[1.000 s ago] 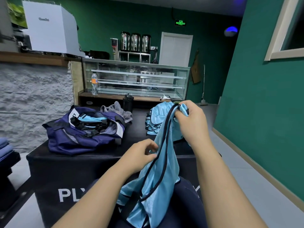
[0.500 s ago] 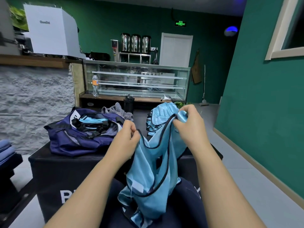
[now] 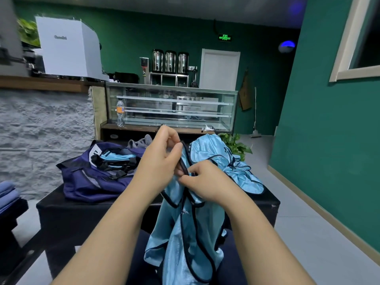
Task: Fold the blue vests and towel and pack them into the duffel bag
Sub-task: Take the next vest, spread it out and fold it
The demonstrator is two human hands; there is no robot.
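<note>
A light blue vest (image 3: 185, 233) with black trim hangs in front of me over my lap. My left hand (image 3: 162, 159) pinches its black-trimmed strap at the top. My right hand (image 3: 207, 182) grips the vest's upper edge just below and right of the left hand. The navy duffel bag (image 3: 92, 175) lies open on the black table (image 3: 61, 204) at the left, with folded blue vests (image 3: 115, 156) inside. A loose pile of blue vests (image 3: 224, 161) sits on the table's right side. A grey towel (image 3: 139, 142) lies behind the bag.
A glass display counter (image 3: 172, 108) with a water bottle (image 3: 120, 114) stands behind the table. A potted plant (image 3: 236, 144) is behind the vest pile. The green wall (image 3: 329, 140) runs along the right. Folded blue cloth (image 3: 7, 192) lies at the far left.
My left hand has risen and moved right to the strap, and my right hand has dropped lower, so the two hands now meet at the vest's top.
</note>
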